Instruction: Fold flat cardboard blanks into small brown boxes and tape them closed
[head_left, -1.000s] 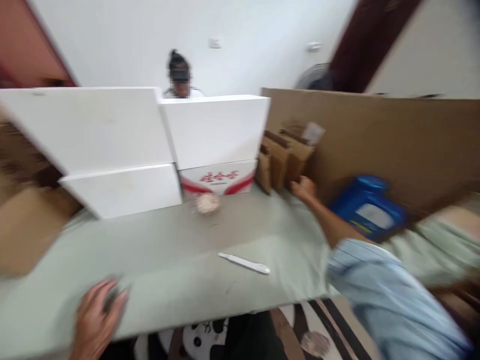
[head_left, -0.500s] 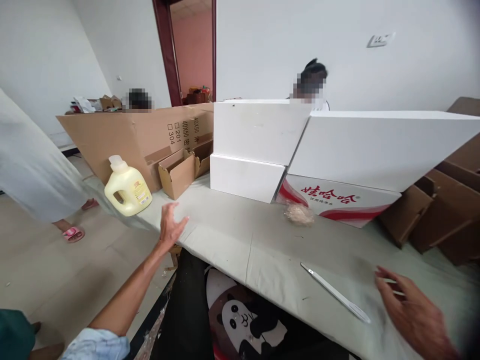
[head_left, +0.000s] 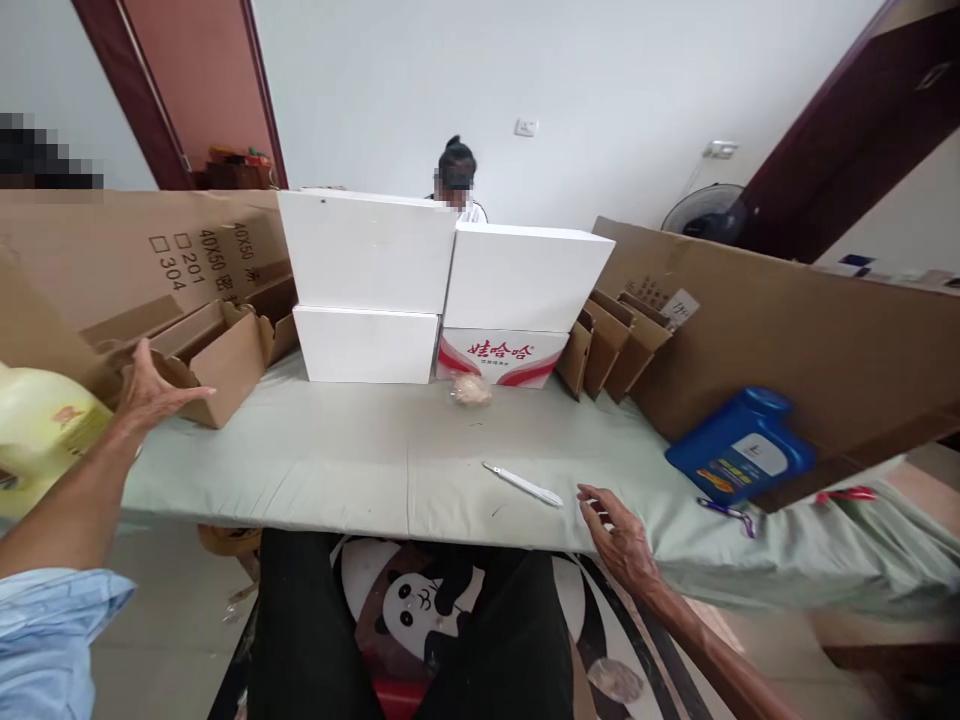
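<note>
My left hand point(head_left: 154, 392) is open, thumb and fingers spread wide, in front of a small open cardboard box point(head_left: 232, 365). I cannot tell whether it touches the box. Beside it at the left edge stands a pale yellow detergent jug point(head_left: 52, 425), partly covered by my forearm. My right hand point(head_left: 619, 535) hovers at the table's front edge with fingers loosely bent and apart, holding nothing. Just left of its fingertips lies a slim white tool with a small metal tip, like a scalpel point(head_left: 523, 484). A crumpled clear plastic bag with something beige inside point(head_left: 471, 389) sits farther back.
White boxes point(head_left: 367, 345) and a red-and-white printed carton point(head_left: 504, 358) form a wall at the back of the cloth-covered table point(head_left: 360, 450). Cardboard dividers point(head_left: 607, 345) and a blue bottle point(head_left: 739, 445) stand right. Behind the boxes is a person point(head_left: 456, 175).
The view has swung right, bringing the blue bottle into sight. My left hand has reached toward the small cardboard box. My right hand is now closer to the white tool.
</note>
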